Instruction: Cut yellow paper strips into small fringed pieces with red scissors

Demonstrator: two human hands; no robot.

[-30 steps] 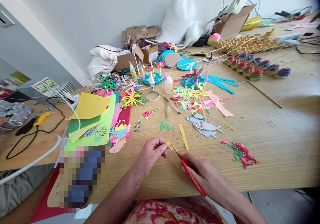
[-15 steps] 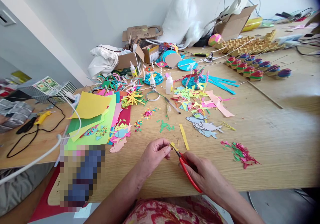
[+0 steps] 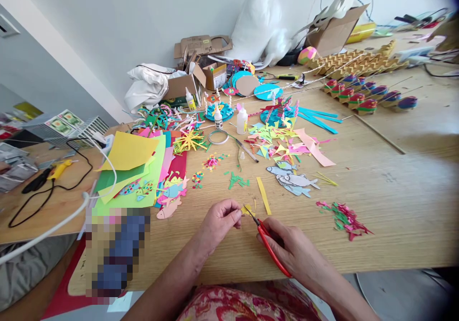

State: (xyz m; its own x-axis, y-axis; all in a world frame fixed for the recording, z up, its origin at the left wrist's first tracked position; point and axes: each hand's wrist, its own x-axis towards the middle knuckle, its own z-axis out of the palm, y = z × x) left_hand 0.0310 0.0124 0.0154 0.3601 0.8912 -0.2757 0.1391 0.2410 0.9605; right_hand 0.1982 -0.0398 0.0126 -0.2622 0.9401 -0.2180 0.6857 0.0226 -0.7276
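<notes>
My left hand [image 3: 222, 218] is closed in a pinch at the middle of the table's near side. A small piece of yellow paper [image 3: 246, 210] shows at its fingertips, though the fingers hide most of what they grip. In my right hand [image 3: 287, 242] is a pair of scissors [image 3: 274, 252] with red handles, the slim dark blades pointing up and left at the left fingertips. Just beyond them a yellow paper strip [image 3: 264, 196] lies flat on the wood. Green paper snippets [image 3: 237, 181] are scattered farther back.
Paper fish lie in two groups, grey-blue ones [image 3: 296, 182] to the right and colored ones [image 3: 172, 194] to the left. Red and green shreds [image 3: 346, 220] form a pile at right. Glue bottles [image 3: 242, 121] stand behind, and colored paper sheets [image 3: 129, 151] are stacked at left.
The scissor tips have shifted slightly relative to the left fingertips, and the yellow bit there shows differently. Both hands stay in nearly the same place.
</notes>
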